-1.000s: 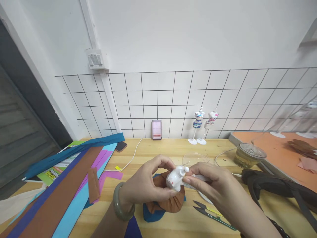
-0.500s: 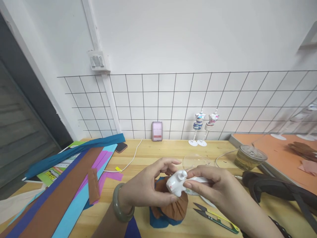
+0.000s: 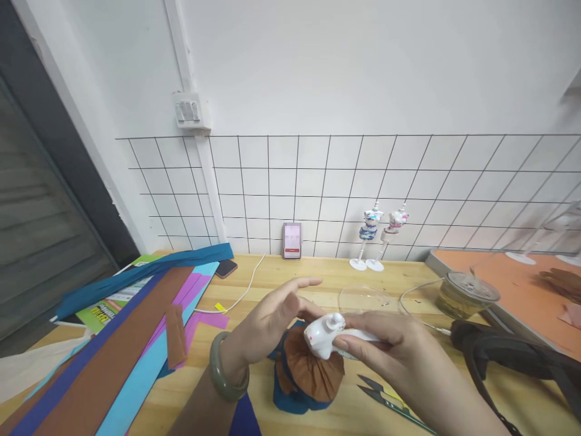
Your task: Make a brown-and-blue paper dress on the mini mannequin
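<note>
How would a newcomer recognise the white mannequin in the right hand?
Over the wooden table, look at the right hand. It pinches a small, glossy white mannequin, gathered brown fabric showing just below. Unlike the standing mannequins by the wall, this one is held.

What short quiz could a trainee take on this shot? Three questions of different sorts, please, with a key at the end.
1. Multiple choice. What does the person's right hand hold?
A) a smooth green-grey bangle
B) a glossy white torso-shaped figure
C) a flat phone with a lit screen

2. True or false. The dark-bladed metal snips lie on the pale wooden table, to the right, in the picture, of the gathered brown fabric.

3. Count. How many small painted white mannequins stand on round white bases on that table?

Key: 1. B; 2. True; 3. Two.
</note>
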Demonstrator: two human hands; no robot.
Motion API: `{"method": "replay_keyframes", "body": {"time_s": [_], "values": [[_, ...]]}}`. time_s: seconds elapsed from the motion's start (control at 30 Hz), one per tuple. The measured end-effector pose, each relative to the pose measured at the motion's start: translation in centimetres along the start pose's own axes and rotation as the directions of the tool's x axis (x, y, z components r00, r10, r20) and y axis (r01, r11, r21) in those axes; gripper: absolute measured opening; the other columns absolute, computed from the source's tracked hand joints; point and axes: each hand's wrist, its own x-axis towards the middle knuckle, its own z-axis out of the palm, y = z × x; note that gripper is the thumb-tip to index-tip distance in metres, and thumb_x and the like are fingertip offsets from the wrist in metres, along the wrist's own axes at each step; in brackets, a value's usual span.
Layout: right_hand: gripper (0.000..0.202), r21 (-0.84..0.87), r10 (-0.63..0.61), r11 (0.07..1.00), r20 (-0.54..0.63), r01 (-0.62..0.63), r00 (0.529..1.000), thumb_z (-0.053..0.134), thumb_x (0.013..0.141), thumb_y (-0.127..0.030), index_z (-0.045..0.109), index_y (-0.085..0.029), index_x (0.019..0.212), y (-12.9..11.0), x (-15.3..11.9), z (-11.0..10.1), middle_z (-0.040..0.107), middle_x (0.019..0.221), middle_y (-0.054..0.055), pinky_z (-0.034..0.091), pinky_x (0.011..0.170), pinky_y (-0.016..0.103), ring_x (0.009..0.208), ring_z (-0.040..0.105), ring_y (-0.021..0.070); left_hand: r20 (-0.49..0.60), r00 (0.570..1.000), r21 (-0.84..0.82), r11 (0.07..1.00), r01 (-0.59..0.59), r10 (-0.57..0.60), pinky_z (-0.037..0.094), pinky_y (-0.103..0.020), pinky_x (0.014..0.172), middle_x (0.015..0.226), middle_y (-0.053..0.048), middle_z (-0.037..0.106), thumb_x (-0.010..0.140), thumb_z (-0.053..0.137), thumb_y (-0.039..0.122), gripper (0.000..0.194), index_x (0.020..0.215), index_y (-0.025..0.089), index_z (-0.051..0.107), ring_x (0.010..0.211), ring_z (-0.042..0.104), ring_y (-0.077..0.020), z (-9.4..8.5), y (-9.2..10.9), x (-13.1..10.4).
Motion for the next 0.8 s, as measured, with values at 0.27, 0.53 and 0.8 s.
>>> {"method": "replay_keyframes", "body": {"time_s": [0.27, 0.53, 0.8], "values": [[0.023, -0.128, -0.164, 0.976, 0.082, 0.174, 0.983, 0.054, 0.087, -0.041, 0.072, -0.027, 0.084, -0.8, -0.5, 1.0, 0.067, 0.062, -0.001, 0.047, 0.050, 0.022, 0.054, 0.061, 0.0133, 0.114, 0.983, 0.292, 0.941, -0.172, 0.144, 0.039, -0.039, 0.099, 0.129, -0.006, 0.055, 0.092, 0.040, 0.020, 0.034, 0.121, 0.029, 0.056, 0.118, 0.052, -0.0207, 0.6, -0.2, 0.5], [0.023, -0.122, -0.175, 0.974, 0.145, 0.193, 0.974, 0.052, 0.088, -0.041, 0.071, -0.029, 0.088, -1.0, -0.6, 1.0, 0.067, 0.063, -0.002, 0.046, 0.051, 0.021, 0.054, 0.061, 0.0129, 0.126, 0.975, 0.363, 0.906, -0.217, 0.183, 0.034, -0.039, 0.104, 0.134, -0.007, 0.051, 0.087, 0.049, 0.016, 0.022, 0.105, 0.023, 0.060, 0.126, 0.044, -0.0205, -0.1, 0.9, 0.0], [0.023, -0.098, -0.157, 0.981, 0.109, 0.168, 0.982, 0.054, 0.087, -0.041, 0.073, -0.031, 0.094, -0.9, -0.5, 0.9, 0.068, 0.061, -0.001, 0.048, 0.050, 0.020, 0.054, 0.062, 0.0136, 0.048, 0.984, 0.113, 0.977, -0.178, 0.174, 0.040, -0.040, 0.099, 0.115, -0.010, 0.065, 0.087, 0.054, 0.023, 0.010, 0.088, 0.018, 0.062, 0.114, 0.056, -0.0216, -0.3, 0.2, 0.2]]}}
